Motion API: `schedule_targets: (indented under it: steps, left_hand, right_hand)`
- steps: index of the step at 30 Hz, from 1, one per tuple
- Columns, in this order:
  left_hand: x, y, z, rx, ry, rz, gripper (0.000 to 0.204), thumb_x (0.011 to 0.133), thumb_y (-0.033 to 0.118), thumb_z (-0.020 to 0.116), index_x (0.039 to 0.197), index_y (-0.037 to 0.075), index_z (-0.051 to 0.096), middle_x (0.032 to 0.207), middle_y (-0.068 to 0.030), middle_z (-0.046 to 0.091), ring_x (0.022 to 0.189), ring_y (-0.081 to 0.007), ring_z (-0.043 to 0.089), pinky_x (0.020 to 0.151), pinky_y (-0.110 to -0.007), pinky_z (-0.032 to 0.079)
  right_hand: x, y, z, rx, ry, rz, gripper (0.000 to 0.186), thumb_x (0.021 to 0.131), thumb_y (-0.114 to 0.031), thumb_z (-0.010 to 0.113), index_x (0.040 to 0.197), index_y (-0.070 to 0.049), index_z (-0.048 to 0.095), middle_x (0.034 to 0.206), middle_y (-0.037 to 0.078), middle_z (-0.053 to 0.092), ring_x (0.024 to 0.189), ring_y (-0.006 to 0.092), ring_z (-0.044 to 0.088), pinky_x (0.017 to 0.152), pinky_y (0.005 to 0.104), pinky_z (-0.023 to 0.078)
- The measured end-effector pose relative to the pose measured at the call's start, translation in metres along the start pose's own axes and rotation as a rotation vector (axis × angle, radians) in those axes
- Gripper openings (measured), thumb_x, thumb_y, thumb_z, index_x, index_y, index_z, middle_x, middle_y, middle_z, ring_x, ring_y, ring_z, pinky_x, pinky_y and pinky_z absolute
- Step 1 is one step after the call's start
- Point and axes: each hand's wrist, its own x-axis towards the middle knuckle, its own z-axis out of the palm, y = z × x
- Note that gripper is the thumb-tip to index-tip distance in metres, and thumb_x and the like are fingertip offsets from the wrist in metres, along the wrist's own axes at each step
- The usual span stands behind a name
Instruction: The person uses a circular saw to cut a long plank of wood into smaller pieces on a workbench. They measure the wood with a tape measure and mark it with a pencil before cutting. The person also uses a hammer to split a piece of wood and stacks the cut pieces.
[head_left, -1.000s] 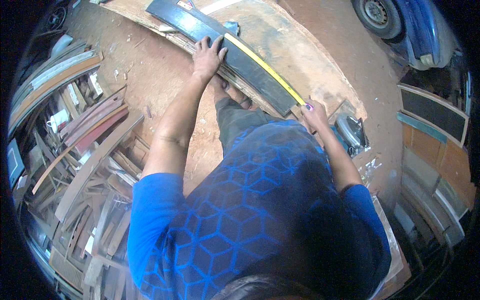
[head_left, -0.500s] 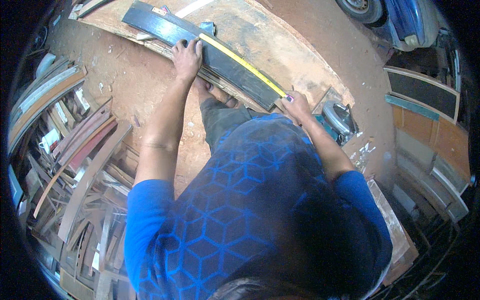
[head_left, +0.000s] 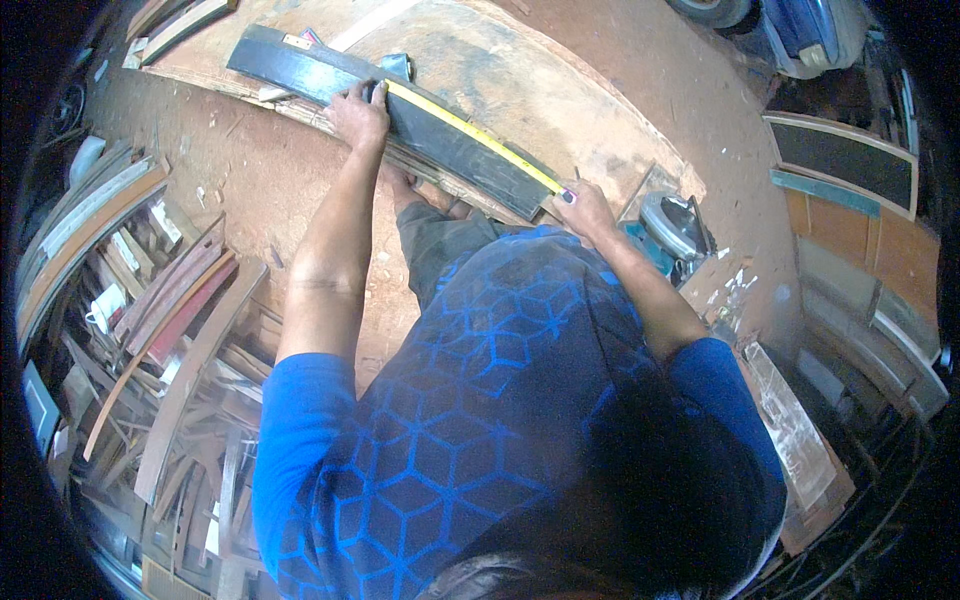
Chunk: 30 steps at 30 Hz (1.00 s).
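Observation:
A long dark board [head_left: 440,135] lies slantwise on a pale wooden sheet, its surface shiny toward the far left. Along it stretches the yellow blade of a tape measure [head_left: 475,132]. My left hand [head_left: 360,117] bends over the board's near edge, its fingers closed on the blade's far-left end. At the board's near right end, my right hand [head_left: 587,210] is closed around the small tape case, of which a dark and purple bit shows. A circular saw [head_left: 672,228] with a teal body rests just right of that hand.
The pale wooden sheet [head_left: 560,95] spreads beneath the board. Heaped wood offcuts [head_left: 190,370] fill the left side. Framed panels [head_left: 840,165] lean at the right, and part of a blue vehicle [head_left: 800,35] stands at the far right. Reddish ground [head_left: 260,170] surrounds the sheet.
The whole view has shifted slightly, moving the board and both hands a little left in the picture. Both hands keep their hold on the stretched tape measure.

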Motion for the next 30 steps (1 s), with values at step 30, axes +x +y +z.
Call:
schedule_targets:
  steps: [30]
  left_hand:
    - [0.01, -0.002, 0.0, 0.024, -0.153, -0.025, 0.032, 0.092, 0.046, 0.07, 0.113, 0.023, 0.079, 0.126, -0.02, 0.062, 0.123, -0.0399, 0.05, 0.11, -0.047, 0.04]
  right_hand:
    - [-0.012, 0.028, 0.016, 0.044, 0.123, -0.148, 0.064, 0.089, -0.055, 0.07, 0.128, -0.005, 0.066, 0.13, 0.021, 0.065, 0.124, 0.0371, 0.06, 0.105, 0.0454, 0.048]
